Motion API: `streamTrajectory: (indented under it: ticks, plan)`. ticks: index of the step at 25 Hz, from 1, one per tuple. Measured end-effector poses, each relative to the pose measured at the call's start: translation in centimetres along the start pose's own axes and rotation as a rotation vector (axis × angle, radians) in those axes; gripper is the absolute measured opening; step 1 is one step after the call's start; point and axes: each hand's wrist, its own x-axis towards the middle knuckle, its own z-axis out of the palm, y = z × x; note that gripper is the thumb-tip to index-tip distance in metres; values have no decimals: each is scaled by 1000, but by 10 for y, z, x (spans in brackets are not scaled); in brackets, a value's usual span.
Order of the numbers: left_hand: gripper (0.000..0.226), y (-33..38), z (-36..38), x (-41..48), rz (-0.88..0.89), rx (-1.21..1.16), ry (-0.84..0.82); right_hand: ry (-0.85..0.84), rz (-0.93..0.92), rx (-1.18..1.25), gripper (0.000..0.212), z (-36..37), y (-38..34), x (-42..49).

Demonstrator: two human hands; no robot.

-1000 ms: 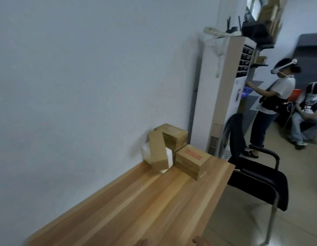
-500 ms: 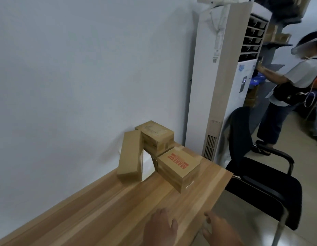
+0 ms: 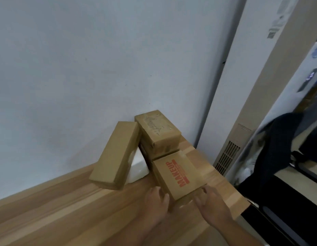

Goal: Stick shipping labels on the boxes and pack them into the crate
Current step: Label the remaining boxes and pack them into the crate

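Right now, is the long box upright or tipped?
Tipped: the long box has its lower end on the table and slants up toward the wall, over a white object.
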Motion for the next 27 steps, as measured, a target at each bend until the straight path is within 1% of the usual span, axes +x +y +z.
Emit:
streamTrajectory:
  ticks: [4,7,9,11,12,13,15,16,20,23,24,25,26,27]
  plan:
    - [57,21,28,43,-182,41,68,-74,-91,-16,68,-8,24,84]
    - [58,41,47,64,-259,154,158,-101,-219,-42,73,-10,28,138]
    - [64,50,60,78,-297,225,237,-118,-298,-4,73,-5,26,165]
    - [75,51,75,87,-321,207,275,-184,-297,44,79,4,28,182]
    - [82,50,82,90,-338,110,262,-245,-287,64,80,10,32,189]
    - [88,50,88,94,-349,-18,222,-323,-258,116,77,14,34,193]
    - [95,47,97,95,-341,-236,154,-466,-176,305,60,22,40,192]
    - [96,46,99,94,-324,-283,161,-475,-159,365,54,25,42,188]
    - [96,41,102,73,-292,-411,217,-426,-140,430,37,20,51,161]
    - [90,29,103,49,-291,-583,225,-373,4,606,36,6,65,148]
    - [86,28,103,41,-286,-613,223,-367,66,658,32,2,68,144]
    - [80,29,103,34,-269,-627,230,-401,132,705,31,-2,69,140]
    - [73,30,103,29,-240,-629,249,-490,198,766,42,-3,69,138]
    - [64,33,104,24,-204,-628,281,-623,264,823,56,-7,69,134]
